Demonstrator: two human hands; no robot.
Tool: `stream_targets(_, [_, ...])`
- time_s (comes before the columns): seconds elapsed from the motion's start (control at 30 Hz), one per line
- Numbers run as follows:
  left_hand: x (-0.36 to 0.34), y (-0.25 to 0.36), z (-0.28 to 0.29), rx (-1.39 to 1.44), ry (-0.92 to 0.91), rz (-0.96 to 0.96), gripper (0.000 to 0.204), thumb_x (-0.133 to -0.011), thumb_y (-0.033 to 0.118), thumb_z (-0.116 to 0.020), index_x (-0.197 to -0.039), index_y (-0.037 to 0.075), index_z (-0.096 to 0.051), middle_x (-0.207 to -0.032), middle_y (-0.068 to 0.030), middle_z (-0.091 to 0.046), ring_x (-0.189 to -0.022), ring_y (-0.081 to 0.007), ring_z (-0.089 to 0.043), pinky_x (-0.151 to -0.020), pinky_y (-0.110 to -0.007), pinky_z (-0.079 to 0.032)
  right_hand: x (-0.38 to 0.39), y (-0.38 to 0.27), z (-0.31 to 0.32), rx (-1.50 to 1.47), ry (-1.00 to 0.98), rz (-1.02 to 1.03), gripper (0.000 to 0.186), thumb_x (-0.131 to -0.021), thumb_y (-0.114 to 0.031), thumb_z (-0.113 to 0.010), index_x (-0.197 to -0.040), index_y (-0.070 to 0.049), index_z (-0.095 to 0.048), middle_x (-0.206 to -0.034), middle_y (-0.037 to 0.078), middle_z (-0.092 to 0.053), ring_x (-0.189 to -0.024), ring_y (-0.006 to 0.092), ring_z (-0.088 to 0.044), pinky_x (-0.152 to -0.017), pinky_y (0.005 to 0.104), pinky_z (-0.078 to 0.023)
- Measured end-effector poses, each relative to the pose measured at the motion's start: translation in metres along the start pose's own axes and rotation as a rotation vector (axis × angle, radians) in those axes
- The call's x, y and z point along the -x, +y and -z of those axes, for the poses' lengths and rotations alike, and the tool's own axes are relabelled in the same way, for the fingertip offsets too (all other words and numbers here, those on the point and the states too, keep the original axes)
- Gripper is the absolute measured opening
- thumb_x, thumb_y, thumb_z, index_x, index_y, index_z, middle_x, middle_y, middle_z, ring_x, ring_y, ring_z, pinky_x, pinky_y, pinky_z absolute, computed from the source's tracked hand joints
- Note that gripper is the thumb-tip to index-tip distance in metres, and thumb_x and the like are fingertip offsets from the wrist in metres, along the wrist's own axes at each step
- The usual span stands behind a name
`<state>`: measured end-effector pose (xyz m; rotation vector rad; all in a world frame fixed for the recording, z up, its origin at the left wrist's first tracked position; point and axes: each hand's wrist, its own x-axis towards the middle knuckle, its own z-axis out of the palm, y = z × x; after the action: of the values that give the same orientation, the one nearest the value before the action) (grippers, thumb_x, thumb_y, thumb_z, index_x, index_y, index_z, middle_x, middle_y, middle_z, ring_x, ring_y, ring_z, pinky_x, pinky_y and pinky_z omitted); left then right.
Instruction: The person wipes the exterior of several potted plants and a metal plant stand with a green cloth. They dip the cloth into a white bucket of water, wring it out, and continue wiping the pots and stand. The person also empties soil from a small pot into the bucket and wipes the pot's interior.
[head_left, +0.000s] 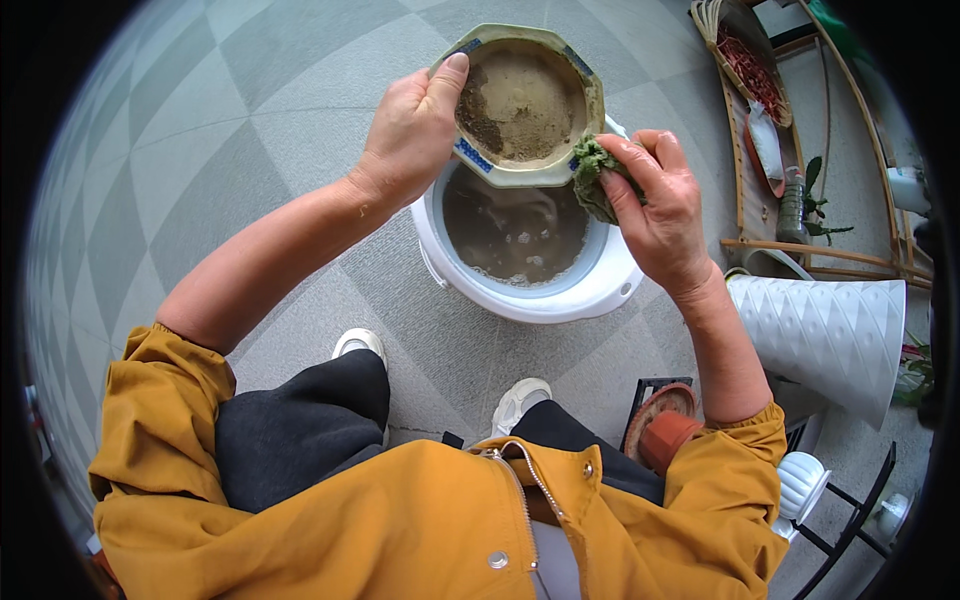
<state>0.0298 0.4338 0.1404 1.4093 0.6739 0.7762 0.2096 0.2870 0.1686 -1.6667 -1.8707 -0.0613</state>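
My left hand (410, 125) grips the left rim of an octagonal ceramic dish (530, 95), its thumb on top of the edge. Brown dirt coats the inside of the dish, thickest on the left, and blue patterned patches mark the rim. My right hand (660, 205) is closed around a crumpled wet green cloth (598, 180), which meets the dish's lower right edge. Both hands are above a white bucket (545, 305) of murky grey-brown water (515, 235). The dish, tilted toward me, covers the bucket's far part.
At right stand a white ribbed planter (820, 325), a wooden rack (740, 170) and a basket of red dried strips (750, 70). A terracotta pot (668, 438) and a black metal stand (868, 510) are by my right elbow. My shoes (360, 343) rest on grey checked floor.
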Motion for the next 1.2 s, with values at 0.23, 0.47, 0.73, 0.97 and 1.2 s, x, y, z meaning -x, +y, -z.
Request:
stream_targets(0.23, [0.008,0.005,-0.003,-0.096,-0.155,0.049,0.046,-0.099,0.033,-0.036,-0.092,-0.005,-0.059,-0.080,-0.0096,-0.062,-0.072,-0.0121,-0.058,-0.066,-0.026,-0.049,-0.006,0.020,0.004,0.190,0.057,-0.068,0.017,-0.081,-0.015,-0.060,-0.086,0.000,-0.055,-0.077,0.015,-0.053,-0.067,0.0300,-0.057,-0.061,0.0387,-0.048])
stream_targets(0.47, [0.013,0.002,-0.003,-0.094,-0.119,0.082,0.045,-0.099,0.033,-0.035,-0.096,-0.007,-0.057,-0.082,-0.0108,-0.061,-0.073,-0.0128,-0.059,-0.067,-0.027,-0.051,-0.003,-0.004,0.023,-0.093,0.123,-0.309,0.020,-0.082,-0.016,-0.058,-0.092,0.001,-0.053,-0.079,0.015,-0.053,-0.067,0.0296,-0.054,-0.061,0.0371,-0.047])
stream_targets(0.73, [0.013,-0.004,-0.001,0.148,-0.254,0.282,0.045,-0.099,0.032,-0.033,-0.103,-0.008,-0.054,-0.086,-0.0139,-0.061,-0.074,-0.0142,-0.061,-0.066,-0.027,-0.054,0.003,0.011,-0.004,-0.053,0.117,-0.112,0.022,-0.078,-0.009,-0.060,-0.094,0.000,-0.047,-0.081,0.014,-0.051,-0.067,0.0268,-0.054,-0.060,0.0363,-0.047])
stream_targets(0.97, [0.014,0.002,0.001,-0.086,-0.571,0.225,0.053,-0.097,0.040,-0.034,-0.113,-0.008,-0.052,-0.090,-0.0151,-0.062,-0.085,-0.0179,-0.063,-0.074,-0.030,-0.055,-0.012,0.028,0.003,-0.424,-0.118,-0.193,0.020,-0.088,-0.021,-0.056,-0.096,-0.003,-0.053,-0.079,0.008,-0.056,-0.069,0.0156,-0.055,-0.063,0.0284,-0.048])
stream_targets(1.2, [0.015,0.010,-0.009,-0.117,-0.732,0.251,0.061,-0.095,0.050,-0.032,-0.111,-0.003,-0.057,-0.090,-0.0116,-0.063,-0.090,-0.0172,-0.062,-0.078,-0.030,-0.053,-0.027,0.033,-0.002,-0.828,-0.384,-0.346,0.025,-0.089,-0.027,-0.057,-0.105,-0.008,-0.059,-0.087,0.004,-0.061,-0.079,0.0101,-0.057,-0.073,0.0248,-0.050])
